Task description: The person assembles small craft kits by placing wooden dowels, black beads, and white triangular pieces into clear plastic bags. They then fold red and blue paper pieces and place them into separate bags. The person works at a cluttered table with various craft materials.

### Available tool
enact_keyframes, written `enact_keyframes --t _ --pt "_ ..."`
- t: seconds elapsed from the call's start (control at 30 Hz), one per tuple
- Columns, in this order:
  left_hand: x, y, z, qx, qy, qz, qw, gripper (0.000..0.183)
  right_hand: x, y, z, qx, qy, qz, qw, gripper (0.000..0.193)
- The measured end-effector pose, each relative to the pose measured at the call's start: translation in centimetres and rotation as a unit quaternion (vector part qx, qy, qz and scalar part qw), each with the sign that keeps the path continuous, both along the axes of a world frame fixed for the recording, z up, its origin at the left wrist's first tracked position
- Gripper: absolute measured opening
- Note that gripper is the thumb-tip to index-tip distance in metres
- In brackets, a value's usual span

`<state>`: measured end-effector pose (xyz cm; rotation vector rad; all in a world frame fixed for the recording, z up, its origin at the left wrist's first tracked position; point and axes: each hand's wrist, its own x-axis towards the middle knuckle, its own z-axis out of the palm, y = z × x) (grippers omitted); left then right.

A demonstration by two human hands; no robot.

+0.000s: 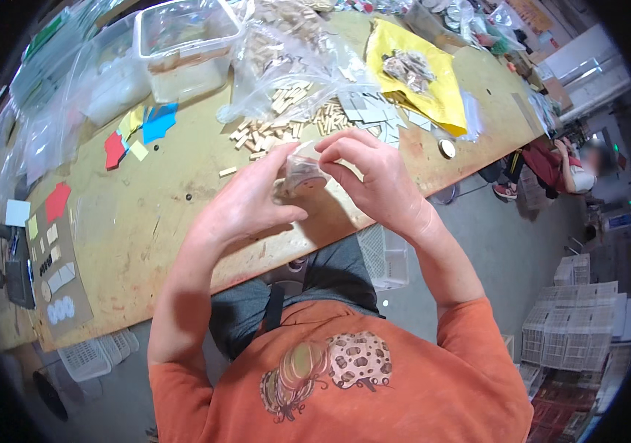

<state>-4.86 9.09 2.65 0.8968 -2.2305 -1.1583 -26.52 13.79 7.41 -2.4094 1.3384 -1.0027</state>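
Between my two hands, over the near side of the table, is a small clear plastic bag [303,171] with something indistinct inside. My left hand [249,193] curves round its left side, fingers at the bag and thumb held away from it. The fingertips of my right hand [374,177] pinch the bag's upper right edge. Just beyond my hands lie a heap of small wooden sticks [256,134] and several whitish flat pieces [366,109]. A large clear bag [267,63] holding more wooden pieces rests behind them.
A yellow bag [441,81] with small items on it lies at the back right, near a round tin [446,149]. Red [114,150] and blue [159,122] pieces lie left. A clear tub [186,55] stands at the back. Someone sits at far right [552,162].
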Motion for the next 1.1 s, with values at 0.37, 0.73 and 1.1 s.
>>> enact_keyframes --t 0.37,0.73,1.1 --pt "5.5 0.1 0.1 -0.020 -0.088 0.062 0.994 0.021 1.6 -2.8 -0.5 0.209 -0.246 0.056 0.945 0.008" --pt "17.7 -0.7 -1.5 -0.073 -0.072 0.385 0.917 0.017 5.1 -5.4 -1.8 -0.048 -0.082 -0.046 0.994 0.020" --pt "21.3 -10.1 -4.2 -0.231 -0.261 0.363 0.864 0.047 18.4 -6.0 -6.0 0.047 -0.127 0.224 0.965 0.008"
